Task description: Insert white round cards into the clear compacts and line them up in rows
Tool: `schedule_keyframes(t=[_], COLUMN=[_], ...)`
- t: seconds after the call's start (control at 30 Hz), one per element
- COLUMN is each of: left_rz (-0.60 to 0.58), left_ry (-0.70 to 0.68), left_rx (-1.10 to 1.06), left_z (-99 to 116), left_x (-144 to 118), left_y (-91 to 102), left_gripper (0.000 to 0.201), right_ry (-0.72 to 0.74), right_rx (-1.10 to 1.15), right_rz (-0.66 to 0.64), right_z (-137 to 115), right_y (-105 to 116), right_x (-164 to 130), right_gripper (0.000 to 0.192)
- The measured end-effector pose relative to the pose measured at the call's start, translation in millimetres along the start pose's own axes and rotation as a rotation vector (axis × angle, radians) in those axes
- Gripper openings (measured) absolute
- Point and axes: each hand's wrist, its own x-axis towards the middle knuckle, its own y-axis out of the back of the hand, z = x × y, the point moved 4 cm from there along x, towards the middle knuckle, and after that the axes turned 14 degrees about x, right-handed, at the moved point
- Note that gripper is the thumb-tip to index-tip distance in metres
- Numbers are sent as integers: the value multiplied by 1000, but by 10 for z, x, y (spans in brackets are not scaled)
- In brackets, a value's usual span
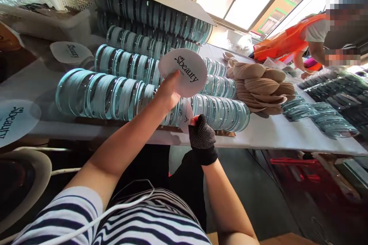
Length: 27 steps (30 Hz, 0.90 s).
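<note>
My bare left hand (170, 91) grips a round white card stack (192, 78) printed "beauty", holding it up over the table. My right hand (202, 132), in a black dotted glove with bare fingertips, pinches the edge of a tilted white round card (184, 115) with similar print, just below the stack. Behind both hands run rows of round clear pieces with bluish rims (115, 92), packed on edge side by side; their exact kind I cannot tell. The lower card stands against the front row, and whether it is inserted between two pieces cannot be made out.
More round printed cards (71, 52) lie at the left. A white perforated basket (66, 4) stands behind them. Beige cupped pads (258, 84) are piled to the right, beside further clear pieces (335, 120). A person in an orange vest (287, 38) works across the table.
</note>
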Motion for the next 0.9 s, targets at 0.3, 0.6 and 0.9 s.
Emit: schedule_keyframes(t=[0.3,0.6,0.9], left_rz=[9,55,91], left_ry=[-14,-98,-89], left_rx=[-10,29,75], left_z=[-1,-33,-56], left_x=[-15,-49,-51], left_y=[27,-8,-19], left_gripper=[47,43,41], right_ry=[-10,-363,-715], right_rx=[66,1367,1558], right_rz=[-293,-782,-787], right_z=[-13,59,-248], right_y=[-150,-292,-323], right_x=[84,-87,333], right_gripper=[26,66,29])
